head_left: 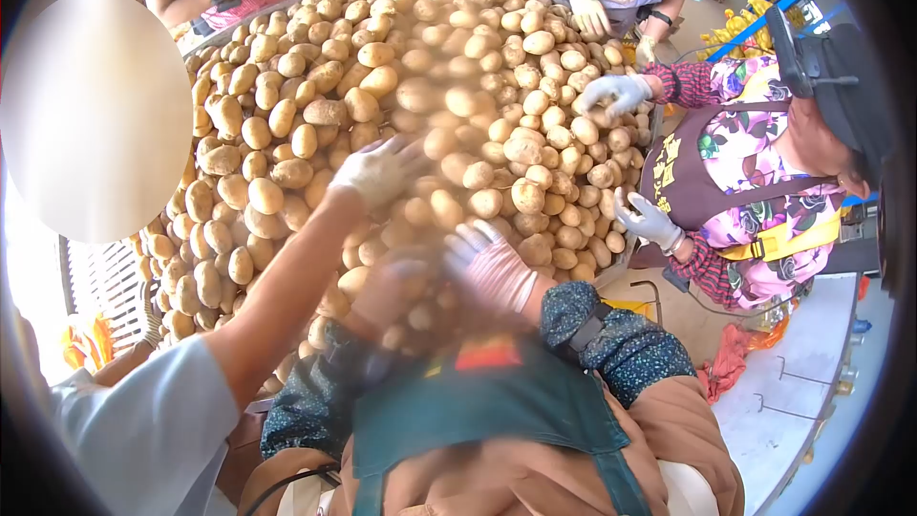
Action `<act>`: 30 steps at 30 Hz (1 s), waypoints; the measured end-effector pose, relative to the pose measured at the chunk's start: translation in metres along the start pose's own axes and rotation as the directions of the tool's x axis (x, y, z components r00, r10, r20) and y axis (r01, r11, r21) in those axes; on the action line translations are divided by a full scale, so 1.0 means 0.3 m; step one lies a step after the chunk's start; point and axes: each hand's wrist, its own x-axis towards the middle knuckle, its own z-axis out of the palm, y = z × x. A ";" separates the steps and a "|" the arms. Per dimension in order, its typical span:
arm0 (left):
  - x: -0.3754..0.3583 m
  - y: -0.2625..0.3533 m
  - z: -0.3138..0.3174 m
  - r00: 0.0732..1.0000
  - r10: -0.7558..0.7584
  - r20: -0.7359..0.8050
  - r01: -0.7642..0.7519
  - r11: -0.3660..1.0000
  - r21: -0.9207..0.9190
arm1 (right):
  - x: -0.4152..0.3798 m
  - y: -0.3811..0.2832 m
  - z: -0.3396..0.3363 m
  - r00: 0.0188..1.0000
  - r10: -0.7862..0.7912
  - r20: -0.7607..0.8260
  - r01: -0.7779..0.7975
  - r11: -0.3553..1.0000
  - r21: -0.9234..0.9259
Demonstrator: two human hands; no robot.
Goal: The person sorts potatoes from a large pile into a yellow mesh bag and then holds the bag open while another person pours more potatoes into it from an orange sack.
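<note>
A great heap of potatoes (287, 143) fills a large bin in front of me. My right hand (497, 268), in a white glove with a pinkish, striped back, is over the near part of the heap, fingers apart and nothing seen in them. To its left, my left hand (394, 289) is low over the near potatoes; it is smeared, so its fingers and anything in them cannot be made out. Dark speckled sleeve covers are on both my forearms.
From the left, a co-worker's bare arm (282, 287) reaches past my left hand, its white glove (377, 172) on the potatoes. A person in a floral top (755, 167) holds two gloved hands at the right edge. Others stand along the far rim.
</note>
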 end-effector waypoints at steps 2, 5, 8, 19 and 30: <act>-0.017 0.021 0.034 0.993 -0.116 -0.024 0.109 0.976 -0.191 | -0.019 0.043 0.004 0.996 -0.058 0.068 0.061 0.997 -0.042; 0.000 0.010 0.040 0.988 -0.147 -0.040 0.133 0.960 -0.245 | -0.039 0.147 0.019 0.977 -0.189 0.096 0.200 0.973 -0.115; 0.026 0.000 0.017 0.990 -0.140 -0.028 0.125 0.946 -0.298 | 0.020 0.193 -0.013 0.951 -0.240 0.195 0.253 0.966 -0.047; 0.014 0.007 0.079 0.995 -0.040 -0.093 0.018 0.973 -0.231 | -0.005 0.162 -0.040 0.960 0.015 0.278 0.092 0.926 -0.365; 0.088 0.177 0.136 0.975 0.016 -0.220 -0.080 0.955 -0.287 | 0.144 0.273 -0.135 0.849 -0.105 0.518 0.236 0.952 -0.193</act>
